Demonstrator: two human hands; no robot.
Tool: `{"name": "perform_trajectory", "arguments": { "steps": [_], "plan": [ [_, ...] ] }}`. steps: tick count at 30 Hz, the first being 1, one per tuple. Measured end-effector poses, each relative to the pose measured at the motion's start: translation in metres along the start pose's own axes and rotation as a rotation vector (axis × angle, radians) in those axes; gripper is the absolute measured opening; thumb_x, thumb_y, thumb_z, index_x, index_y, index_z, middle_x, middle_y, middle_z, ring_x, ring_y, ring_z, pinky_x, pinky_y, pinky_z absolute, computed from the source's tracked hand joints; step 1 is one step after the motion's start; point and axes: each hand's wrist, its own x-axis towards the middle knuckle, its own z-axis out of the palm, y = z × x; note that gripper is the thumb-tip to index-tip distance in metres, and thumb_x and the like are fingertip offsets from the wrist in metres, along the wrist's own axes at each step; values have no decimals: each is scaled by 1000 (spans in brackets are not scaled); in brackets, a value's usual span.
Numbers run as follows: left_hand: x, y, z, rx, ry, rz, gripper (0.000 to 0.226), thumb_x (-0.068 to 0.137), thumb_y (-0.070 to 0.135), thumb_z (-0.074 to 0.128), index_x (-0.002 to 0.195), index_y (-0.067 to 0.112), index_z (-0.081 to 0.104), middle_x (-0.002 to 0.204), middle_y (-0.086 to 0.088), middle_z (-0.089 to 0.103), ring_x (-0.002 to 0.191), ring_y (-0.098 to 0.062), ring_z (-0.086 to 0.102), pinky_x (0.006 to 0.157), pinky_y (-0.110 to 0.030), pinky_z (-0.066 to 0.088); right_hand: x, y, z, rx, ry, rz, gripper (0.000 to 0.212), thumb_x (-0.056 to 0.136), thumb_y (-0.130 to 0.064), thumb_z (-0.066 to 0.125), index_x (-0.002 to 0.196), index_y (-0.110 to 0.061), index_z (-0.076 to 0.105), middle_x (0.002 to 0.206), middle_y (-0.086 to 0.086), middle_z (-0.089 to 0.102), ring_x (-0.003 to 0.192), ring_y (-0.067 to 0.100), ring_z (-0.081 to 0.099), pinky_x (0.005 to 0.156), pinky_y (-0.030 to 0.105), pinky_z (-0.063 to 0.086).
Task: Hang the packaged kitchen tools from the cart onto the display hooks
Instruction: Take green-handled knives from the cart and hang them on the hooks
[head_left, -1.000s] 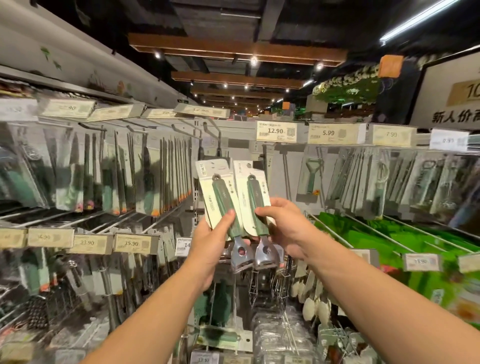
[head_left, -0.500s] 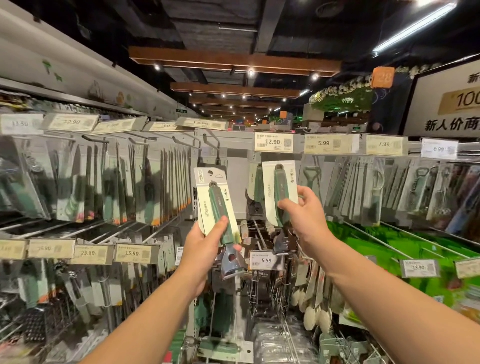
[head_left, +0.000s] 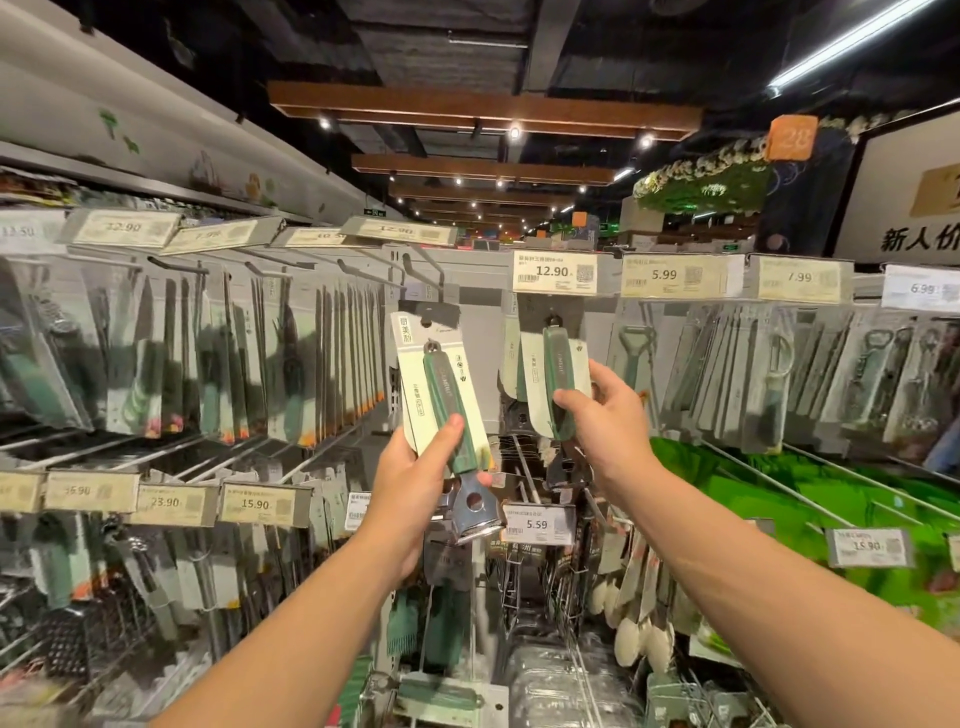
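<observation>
- Because the rack fills the view from 9 to 3 o'clock with packed rows, a careless push could swing neighbouring packs, such as those hanging at 3 o'clock of the right pack, off their hooks.
- The right hand pinches a carded peeler, the right pack, by its lower half, with thumb and fingers curled round it, just under the 12.90 tag. I cannot tell whether the card's hole is on the hook; letting go early would drop it.
- The left hand grips the left pack by the green handle, thumb across the front, at 9 o'clock of the other and apart from it. It tilts, and the bare metal head pokes out below.
- That grip looks slight; the pack could slip while attention is on the right.
</observation>
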Motion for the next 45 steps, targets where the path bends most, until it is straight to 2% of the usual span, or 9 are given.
{"name": "perform_trajectory", "arguments": {
  "steps": [10,13,18,22,26,30,34,41,45],
  "plan": [
    [23,-9,4,-51,60,16,112,58,86,82,151,35,46,146,-4,63,130,-34,63,107,-54,51,4,31,10,-90,185,-136,27,94,-16,66,112,-27,50,108,-17,53,83,2,56,84,46,58],
    [22,-3,7,-60,41,30,85,72,71,81,142,28,56,133,2,72,120,-20,69,98,-43,54,12,39,12,-158,166,-170,22,94,-20,69,109,-29,55,111,-17,58,104,0,56,98,32,48],
    [27,2,13,-68,7,47,61,83,60,75,135,31,61,130,8,72,115,-12,70,110,-49,47,51,36,14,-50,137,82,18,94,-10,66,110,-18,63,104,5,68,83,20,63,68,32,50],
    [34,2,16,-59,23,43,95,62,81,82,142,35,57,140,9,67,130,-19,63,112,-57,47,83,38,13,68,-6,277,33,97,7,54,109,-21,66,112,13,70,96,25,68,79,36,56],
    [37,3,17,-56,7,36,41,91,48,76,127,31,64,112,11,79,101,-9,76,97,-42,59,99,40,17,160,-32,365,33,102,7,44,119,-11,66,111,11,70,92,24,68,94,46,59],
    [39,-2,16,-44,7,30,57,81,58,82,128,31,64,117,3,78,96,-23,75,100,-50,58,96,42,21,21,-22,345,45,97,10,46,133,-13,61,101,-1,61,103,13,59,102,52,54],
    [38,-6,17,-48,32,27,32,95,39,73,123,26,67,109,3,81,95,-14,77,92,-39,61,79,43,22,-142,78,209,26,93,-7,64,116,-19,67,106,5,69,81,15,63,74,32,57],
    [28,-5,28,-33,15,68,39,91,31,80,127,26,66,113,4,79,109,-21,75,96,-49,60,27,15,35,159,-336,198,23,95,-32,71,108,-13,71,97,5,74,79,17,70,64,29,56],
    [24,-7,29,46,25,107,34,91,21,80,119,34,66,112,9,77,106,-12,72,84,-29,57,13,6,29,81,-374,153,28,88,-25,80,111,-11,70,99,0,79,86,13,76,68,24,58]
  ]
}}
